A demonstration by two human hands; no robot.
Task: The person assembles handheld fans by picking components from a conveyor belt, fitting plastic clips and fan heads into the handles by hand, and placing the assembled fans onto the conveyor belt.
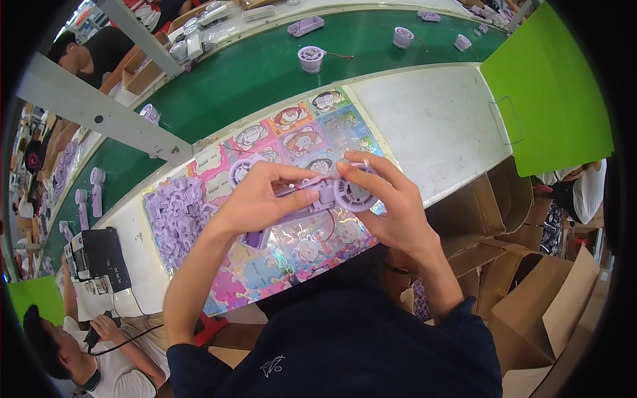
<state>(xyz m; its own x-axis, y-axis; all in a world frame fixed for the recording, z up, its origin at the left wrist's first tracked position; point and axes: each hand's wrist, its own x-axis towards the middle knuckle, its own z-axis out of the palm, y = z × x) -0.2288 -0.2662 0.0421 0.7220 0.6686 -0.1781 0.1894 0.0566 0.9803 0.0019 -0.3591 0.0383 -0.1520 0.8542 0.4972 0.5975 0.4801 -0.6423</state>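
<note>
Over a colourful cartoon-print mat (275, 272), both my hands work on one light purple piece. My left hand (262, 196) is closed on its handle-shaped housing (323, 192), thumb and forefinger pinching near a thin reddish wire. My right hand (395, 205) grips the round, fan-like head (352, 194), its fingertips at the upper rim by the wire. Partly hidden behind my left hand is another round purple head (241, 172). Below that hand lies an open purple shell (254, 237). A heap of small purple parts (176, 215) covers the mat's left side.
Beyond the mat runs a green conveyor belt (259, 86) carrying several purple fan parts. A lime-green panel (551, 93) stands at right, above cardboard boxes (531, 298). A white post (99, 109) rises at left. A co-worker (99, 351) holds a black tool near a black device (99, 259).
</note>
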